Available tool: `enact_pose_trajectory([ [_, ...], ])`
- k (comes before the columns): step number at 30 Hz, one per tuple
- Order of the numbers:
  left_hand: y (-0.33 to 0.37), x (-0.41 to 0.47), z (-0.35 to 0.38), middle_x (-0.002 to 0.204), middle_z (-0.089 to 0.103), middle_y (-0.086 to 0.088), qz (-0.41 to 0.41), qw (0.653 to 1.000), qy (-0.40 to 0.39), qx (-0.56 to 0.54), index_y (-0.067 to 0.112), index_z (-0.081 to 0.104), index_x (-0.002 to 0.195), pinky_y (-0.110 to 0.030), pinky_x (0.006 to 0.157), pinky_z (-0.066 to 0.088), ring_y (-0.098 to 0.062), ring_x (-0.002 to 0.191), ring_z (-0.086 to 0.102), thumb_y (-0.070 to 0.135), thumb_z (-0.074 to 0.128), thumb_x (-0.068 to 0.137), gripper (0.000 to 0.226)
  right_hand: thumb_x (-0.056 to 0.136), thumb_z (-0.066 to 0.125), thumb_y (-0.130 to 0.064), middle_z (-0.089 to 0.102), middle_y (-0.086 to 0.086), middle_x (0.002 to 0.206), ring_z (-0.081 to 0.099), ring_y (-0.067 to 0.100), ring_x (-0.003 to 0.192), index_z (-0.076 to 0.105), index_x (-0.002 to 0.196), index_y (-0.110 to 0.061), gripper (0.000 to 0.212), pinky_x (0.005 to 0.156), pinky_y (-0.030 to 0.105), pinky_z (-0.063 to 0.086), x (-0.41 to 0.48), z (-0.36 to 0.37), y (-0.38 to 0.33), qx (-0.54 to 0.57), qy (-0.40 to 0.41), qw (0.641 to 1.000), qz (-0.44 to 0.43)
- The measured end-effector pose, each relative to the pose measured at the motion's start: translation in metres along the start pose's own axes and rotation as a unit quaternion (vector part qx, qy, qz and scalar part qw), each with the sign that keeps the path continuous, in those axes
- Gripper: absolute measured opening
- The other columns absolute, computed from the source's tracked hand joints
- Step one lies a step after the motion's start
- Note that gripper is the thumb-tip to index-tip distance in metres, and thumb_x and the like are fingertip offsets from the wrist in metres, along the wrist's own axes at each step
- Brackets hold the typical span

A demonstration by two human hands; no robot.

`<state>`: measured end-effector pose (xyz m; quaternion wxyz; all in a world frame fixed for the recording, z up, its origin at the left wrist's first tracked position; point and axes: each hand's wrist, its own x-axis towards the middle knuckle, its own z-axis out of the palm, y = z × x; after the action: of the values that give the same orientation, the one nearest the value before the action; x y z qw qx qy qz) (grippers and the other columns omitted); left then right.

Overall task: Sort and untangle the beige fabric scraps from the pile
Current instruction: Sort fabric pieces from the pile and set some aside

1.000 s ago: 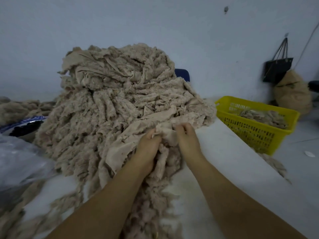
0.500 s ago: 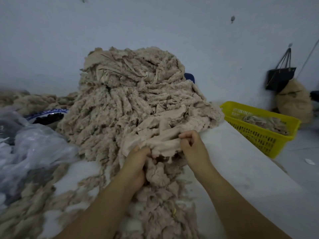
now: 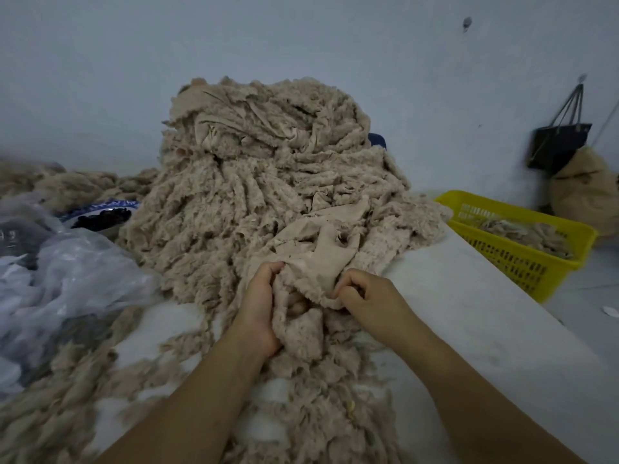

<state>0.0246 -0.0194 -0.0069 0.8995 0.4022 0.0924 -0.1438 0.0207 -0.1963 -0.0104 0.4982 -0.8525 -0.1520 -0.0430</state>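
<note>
Two bare hands meet at the lower centre of the frame, at the foot of a tall pile (image 3: 254,182) of beige fabric scraps that fills the middle of the white tabletop (image 3: 485,316). The left hand (image 3: 264,306) has its grip closed round a fuzzy, fleece-like scrap (image 3: 315,262), fingers curled into the nap. The right hand (image 3: 371,296) pinches the same scrap's edge between thumb and bent fingers. This scrap shows a smooth woven backing on its upper face and a woolly, ragged fringe along its lower edge. The pile is a heap of long, crimped, shaggy strips, with a few flat, smooth folds near its top. Loose tufts (image 3: 318,400) trail from the pile toward the bottom edge, under and between the forearms. At the right a yellow perforated plastic basket (image 3: 522,267) holds more beige scraps. At the left lies a crumpled translucent plastic bag (image 3: 67,272), and a black handbag (image 3: 559,145) hangs on the wall at upper right.
</note>
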Motion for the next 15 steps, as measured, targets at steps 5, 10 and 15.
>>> enact_pose_trajectory([
  [5, -0.001, -0.002, -0.002, 0.047, 0.044, -0.004, 0.011, 1.000, -0.005, -0.003, 0.013, 0.055, 0.057, -0.020, 0.035, 0.032, -0.015, 0.034, 0.035, 0.026, 0.054, 0.085, 0.031, 0.097, 0.046, -0.009, 0.034, -0.007, 0.051, 0.026, 0.007, 0.043, 0.056, 0.086, 0.009, 0.024, 0.045, 0.018, 0.023, -0.001, -0.009, 0.002, -0.005, 0.023, 1.000, 0.005],
  [10, -0.006, -0.005, -0.002, 0.078, 0.072, -0.013, 0.007, 0.999, -0.018, 0.046, 0.009, 0.075, 0.075, -0.036, 0.056, 0.058, -0.026, 0.066, 0.071, 0.015, 0.064, 0.072, 0.013, 0.095, 0.047, -0.011, 0.063, 0.006, 0.065, 0.035, 0.007, 0.044, 0.063, 0.076, -0.006, 0.025, 0.049, 0.026, 0.028, -0.001, -0.011, 0.002, -0.036, 0.038, 0.999, -0.004],
  [15, -0.012, 0.001, -0.002, 0.089, 0.073, -0.017, 0.041, 0.995, 0.011, 0.088, 0.007, 0.064, 0.112, -0.034, 0.057, 0.058, -0.026, 0.072, 0.072, -0.004, 0.046, 0.091, 0.030, 0.095, 0.047, -0.014, 0.060, -0.006, 0.058, 0.041, 0.006, 0.046, 0.062, 0.073, -0.007, 0.028, 0.047, 0.022, 0.028, 0.000, -0.007, 0.003, -0.115, -0.007, 0.993, -0.021],
])
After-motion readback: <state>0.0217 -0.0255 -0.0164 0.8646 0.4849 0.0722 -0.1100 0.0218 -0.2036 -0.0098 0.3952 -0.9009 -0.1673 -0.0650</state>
